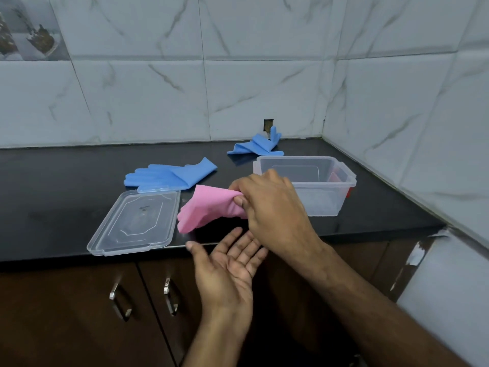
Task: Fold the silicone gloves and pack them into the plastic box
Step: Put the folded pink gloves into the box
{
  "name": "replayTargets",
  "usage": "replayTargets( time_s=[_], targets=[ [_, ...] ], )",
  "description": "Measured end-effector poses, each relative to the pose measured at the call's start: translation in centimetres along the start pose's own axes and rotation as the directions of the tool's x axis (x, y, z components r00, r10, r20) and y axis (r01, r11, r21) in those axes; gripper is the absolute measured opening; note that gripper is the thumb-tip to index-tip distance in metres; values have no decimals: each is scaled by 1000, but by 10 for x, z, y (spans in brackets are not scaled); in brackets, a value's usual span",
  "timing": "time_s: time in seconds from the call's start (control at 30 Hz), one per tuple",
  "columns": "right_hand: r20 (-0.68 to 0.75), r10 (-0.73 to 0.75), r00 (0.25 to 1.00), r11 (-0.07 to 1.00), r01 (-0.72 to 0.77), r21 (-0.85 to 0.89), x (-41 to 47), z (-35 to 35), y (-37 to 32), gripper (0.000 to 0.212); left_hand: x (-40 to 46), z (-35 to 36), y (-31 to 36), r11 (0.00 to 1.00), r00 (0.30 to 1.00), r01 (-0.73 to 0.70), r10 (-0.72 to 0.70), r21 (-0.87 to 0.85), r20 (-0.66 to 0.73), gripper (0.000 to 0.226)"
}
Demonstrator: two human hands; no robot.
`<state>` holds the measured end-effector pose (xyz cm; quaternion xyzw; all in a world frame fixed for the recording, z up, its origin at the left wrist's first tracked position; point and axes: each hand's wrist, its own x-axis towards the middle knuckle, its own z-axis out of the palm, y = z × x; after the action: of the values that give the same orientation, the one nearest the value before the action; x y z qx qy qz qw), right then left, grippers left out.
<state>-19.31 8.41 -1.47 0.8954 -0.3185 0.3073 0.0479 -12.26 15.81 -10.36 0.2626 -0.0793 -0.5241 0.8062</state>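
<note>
Reading from the left, the lid [135,221] lies flat on the counter [53,181], off the box. Behind it I see one blue glove [169,174] lying flat and unfolded. My left hand [227,266] is released, palm up, fingers spread, holding nothing, just below the counter edge. Above it, the pink glove [209,210] hangs bunched and clear of the counter, pinched at its near end by my right hand [267,205], which is clenched around it. A second blue glove [258,145] lies crumpled near the back wall, just behind the box [341,181]. The box stands open; it appears empty apart from something red at its right end, which I cannot identify.

Step in hand, as I judge it: folding the pink glove. Next move calls for the left hand to support the free end, complete the fold, then transfer to the box.

No brand, label or legible writing is visible.
</note>
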Motion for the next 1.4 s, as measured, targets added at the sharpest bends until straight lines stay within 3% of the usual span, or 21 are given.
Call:
replayTargets(
  time_s=[0.07,0.17,0.3,0.43,0.53,0.6,0.67,0.77,0.83,1.1,1.2,1.27,1.4],
  targets=[
    [6,1,1000,999,-1,54,-3,-13,1,20,-1,4,13,972,990,121,-105,-201,89,107],
    [-4,-46,999,992,46,114,-8,-30,4,19,0,11,35,929,972,187,-128,-321,196,96],
    [-40,-117,992,981,121,150,-13,-47,17,19,11,17,59,955,973,192,-155,-226,169,91],
    [-189,-131,973,948,178,262,-13,-64,40,16,22,34,74,976,985,122,-97,-182,142,96],
    [-252,-22,967,870,143,472,-12,-75,56,22,30,58,75,988,961,139,-118,-66,250,73],
    [-199,136,970,822,1,569,-11,-81,67,26,37,78,71,990,951,141,-130,-18,280,55],
    [-91,325,941,659,-156,736,-10,-83,79,24,46,100,63,992,953,125,-120,3,279,48],
    [125,540,832,214,-280,936,-6,-88,96,28,57,129,49,991,945,130,-135,36,299,42],
    [223,583,781,92,-336,937,1,-91,109,27,66,140,39,988,947,111,-139,112,289,37],
    [275,582,765,129,-421,898,40,-87,155,26,115,161,46,939,900,138,-252,316,355,62],
    [232,564,792,243,-428,871,51,-79,174,28,133,165,56,899,886,172,-319,402,337,67],
    [223,551,804,297,-439,848,53,-70,185,28,138,167,53,844,916,112,-292,524,275,58],
    [168,534,828,443,-444,779,49,-46,200,27,147,169,32,752,987,-6,-102,659,125,28]
  ],
)
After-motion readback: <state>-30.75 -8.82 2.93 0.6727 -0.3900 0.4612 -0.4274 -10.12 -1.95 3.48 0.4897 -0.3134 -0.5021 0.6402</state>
